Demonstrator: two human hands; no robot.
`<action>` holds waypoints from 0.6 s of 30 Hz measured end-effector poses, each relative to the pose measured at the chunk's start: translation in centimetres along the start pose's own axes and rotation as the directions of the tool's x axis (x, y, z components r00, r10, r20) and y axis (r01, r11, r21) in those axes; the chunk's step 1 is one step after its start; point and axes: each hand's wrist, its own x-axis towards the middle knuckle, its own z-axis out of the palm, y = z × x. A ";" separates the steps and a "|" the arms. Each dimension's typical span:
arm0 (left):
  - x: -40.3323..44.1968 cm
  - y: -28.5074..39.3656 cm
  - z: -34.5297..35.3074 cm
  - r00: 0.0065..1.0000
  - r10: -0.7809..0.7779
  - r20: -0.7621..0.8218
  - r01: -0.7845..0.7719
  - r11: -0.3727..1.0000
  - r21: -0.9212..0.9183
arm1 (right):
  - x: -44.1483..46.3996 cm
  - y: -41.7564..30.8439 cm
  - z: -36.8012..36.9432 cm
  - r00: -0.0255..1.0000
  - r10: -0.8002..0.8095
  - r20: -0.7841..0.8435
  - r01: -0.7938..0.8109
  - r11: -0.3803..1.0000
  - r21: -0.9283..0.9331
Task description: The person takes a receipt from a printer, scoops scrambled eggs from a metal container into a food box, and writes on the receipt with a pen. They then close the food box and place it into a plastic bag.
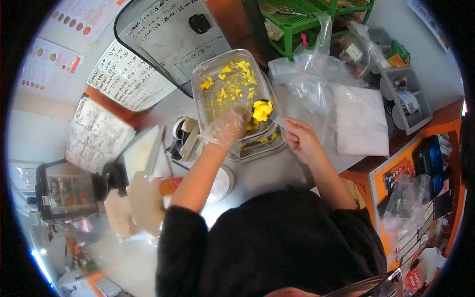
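My right hand (301,140) is closed around the handle of a spoon (278,120). Its bowl is heaped with yellow scrambled egg (262,110) and sits over the right side of a clear plastic tray (202,74). Bits of the same egg are scattered across the tray's bottom. In a loose clear plastic glove, my left hand (228,127) reaches over the tray's near edge, just left of the spoon's bowl. Its fingers are blurred under the glove, so their grip is unclear. Beneath the tray lies another clear container (267,146) with egg in it.
Plastic bags (309,94) and a white stack (361,121) lie to the right, below a green rack (297,24). A small box (185,138), a white round lid (221,183) and open cardboard boxes (143,203) are at left. Handwritten sheets (126,74) stand behind.
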 end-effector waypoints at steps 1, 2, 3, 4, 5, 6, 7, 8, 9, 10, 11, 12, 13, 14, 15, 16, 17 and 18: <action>0.0 0.1 -0.4 1.000 -0.002 -0.001 0.002 1.000 0.001 | 0.0 0.0 0.0 1.000 0.006 -0.005 -0.006 1.000 -0.007; 0.1 0.3 -0.9 0.999 -0.028 0.017 0.027 0.999 0.028 | -0.1 0.0 0.1 1.000 0.007 -0.003 -0.007 1.000 -0.008; 0.2 0.4 -1.3 0.998 -0.052 0.034 0.050 0.997 0.055 | -0.1 0.0 0.1 1.000 0.003 -0.004 -0.003 1.000 -0.007; 0.3 0.1 -1.4 0.998 -0.051 0.032 0.050 0.997 0.056 | -0.2 0.0 0.1 1.000 -0.001 -0.007 0.001 1.000 -0.004; 0.5 -0.5 -1.6 0.999 -0.040 -0.031 0.035 0.990 -0.138 | -0.2 0.1 0.0 1.000 -0.004 -0.008 0.004 1.000 -0.004; 0.7 -1.0 -1.7 0.995 -0.039 -0.094 0.006 0.946 -0.325 | -0.2 0.1 -0.1 1.000 -0.006 -0.008 0.006 1.000 -0.002; 0.7 -1.1 -2.5 0.995 -0.033 -0.094 0.001 0.945 -0.326 | -0.3 0.2 -0.1 1.000 -0.007 -0.009 0.007 1.000 0.000; 0.7 -0.9 -4.0 0.994 -0.061 -0.093 0.018 0.912 -0.409 | -0.3 0.3 -0.1 1.000 -0.010 -0.012 0.010 1.000 0.003; 0.6 -0.6 -5.2 0.992 -0.090 -0.088 0.036 0.872 -0.488 | -0.2 0.3 -0.1 1.000 -0.001 -0.014 0.001 1.000 0.001; 0.4 -0.2 -5.9 0.992 -0.089 -0.087 0.035 0.872 -0.488 | -0.2 0.4 0.0 1.000 0.010 -0.016 -0.010 1.000 -0.001; 0.2 0.3 -6.5 0.986 -0.143 -0.087 0.073 0.836 -0.543 | -0.1 0.6 0.1 1.000 0.011 -0.015 -0.011 1.000 0.000; 0.1 0.8 -7.0 0.976 -0.199 -0.084 0.110 0.796 -0.596 | 0.1 0.8 0.2 1.000 0.020 -0.006 -0.020 1.000 -0.013; 0.1 1.2 -7.5 0.976 -0.202 -0.085 0.113 0.797 -0.594 | 0.2 1.0 0.4 1.000 0.031 0.005 -0.031 0.999 -0.026; 0.2 1.6 -8.0 0.976 -0.194 -0.101 0.094 0.787 -0.610 | 0.3 1.1 0.6 0.999 0.033 0.008 -0.033 0.999 -0.027; 0.2 1.9 -8.2 0.975 -0.188 -0.118 0.074 0.776 -0.626 | 0.3 1.3 0.8 0.999 0.040 0.030 -0.039 0.999 -0.027; 0.2 1.9 -8.2 0.974 -0.192 -0.118 0.077 0.776 -0.625 | 0.2 1.4 0.9 0.998 0.046 0.052 -0.045 0.999 -0.027; 0.2 2.0 -8.2 0.980 -0.171 -0.098 0.080 0.798 -0.598 | 0.3 1.6 1.1 0.997 0.048 0.054 -0.046 0.998 -0.030; 0.2 2.0 -8.3 0.986 -0.149 -0.076 0.080 0.818 -0.570 | 0.3 1.8 1.2 0.998 0.045 0.051 -0.044 0.999 -0.019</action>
